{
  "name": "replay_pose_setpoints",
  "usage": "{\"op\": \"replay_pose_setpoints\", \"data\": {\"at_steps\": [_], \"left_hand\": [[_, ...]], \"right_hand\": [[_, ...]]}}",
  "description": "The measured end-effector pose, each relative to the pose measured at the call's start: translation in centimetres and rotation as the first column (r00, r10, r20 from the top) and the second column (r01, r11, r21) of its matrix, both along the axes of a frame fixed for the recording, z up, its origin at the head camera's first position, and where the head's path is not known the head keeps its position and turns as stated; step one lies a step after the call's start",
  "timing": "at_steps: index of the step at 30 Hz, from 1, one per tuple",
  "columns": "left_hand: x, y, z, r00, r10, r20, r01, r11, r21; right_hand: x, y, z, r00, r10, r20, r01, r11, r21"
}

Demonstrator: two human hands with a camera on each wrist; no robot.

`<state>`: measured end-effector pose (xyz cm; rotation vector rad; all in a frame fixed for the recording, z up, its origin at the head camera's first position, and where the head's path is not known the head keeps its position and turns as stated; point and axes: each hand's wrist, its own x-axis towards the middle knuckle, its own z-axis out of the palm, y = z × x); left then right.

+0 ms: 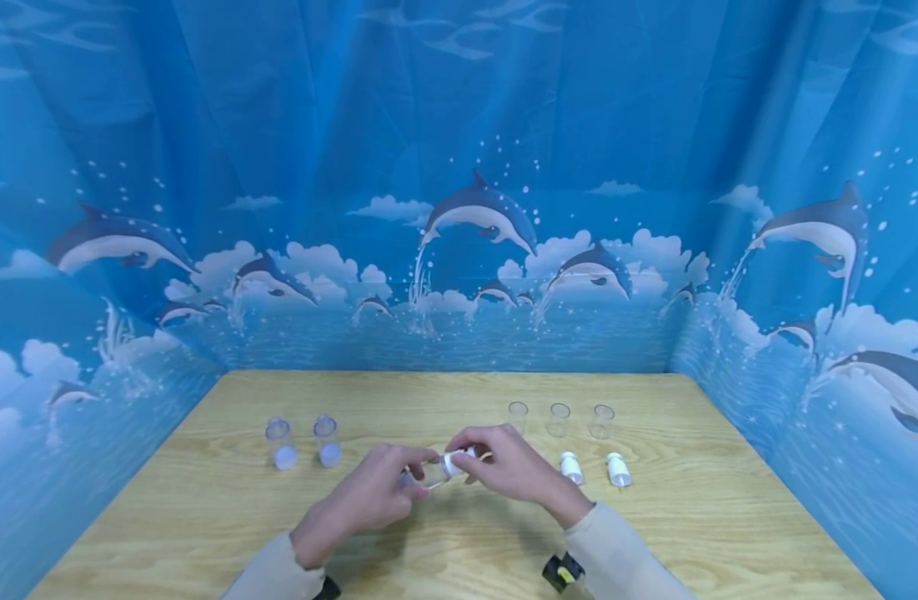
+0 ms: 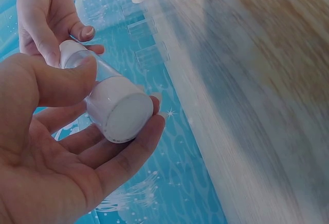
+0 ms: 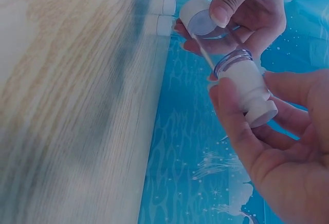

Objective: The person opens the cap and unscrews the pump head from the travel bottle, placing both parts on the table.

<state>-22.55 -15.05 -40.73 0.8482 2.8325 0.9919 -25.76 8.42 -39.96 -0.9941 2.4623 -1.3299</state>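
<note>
Over the middle of the table my left hand [image 1: 372,487] holds a clear bottle [image 1: 433,477] with a white base. In the left wrist view the thumb and fingers curl round it, close to the white base [image 2: 119,112]. My right hand [image 1: 514,467] pinches a white pump head [image 3: 242,82] between thumb and fingers. The pump head sits in line with the bottle's mouth, and the bottle lies tilted between both hands. Whether the pump head is screwed on or only set in cannot be told.
Two clear bottles with white bases, one outer [image 1: 281,443] and one inner [image 1: 327,440], stand at the left. Two white pump heads [image 1: 571,468] [image 1: 619,470] are on the right. Behind them stand three clear covers, the rightmost cover [image 1: 602,422] included. A dolphin-print curtain [image 1: 459,325] surrounds the wooden table [image 1: 226,517].
</note>
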Motion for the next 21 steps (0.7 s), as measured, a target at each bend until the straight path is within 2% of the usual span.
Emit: {"op": "replay_pose_setpoints", "data": {"at_steps": [11, 21], "left_hand": [[-0.01, 0.01, 0.09, 1.0, 0.003, 0.023, -0.003, 1.0, -0.001], [0.12, 0.07, 0.22, 0.999, 0.004, 0.04, -0.005, 1.0, 0.02]], "right_hand": [[0.05, -0.04, 0.13, 0.998, 0.005, -0.065, -0.003, 1.0, 0.019], [0.14, 0.1, 0.28, 0.995, 0.04, -0.095, -0.04, 0.999, -0.002]]}}
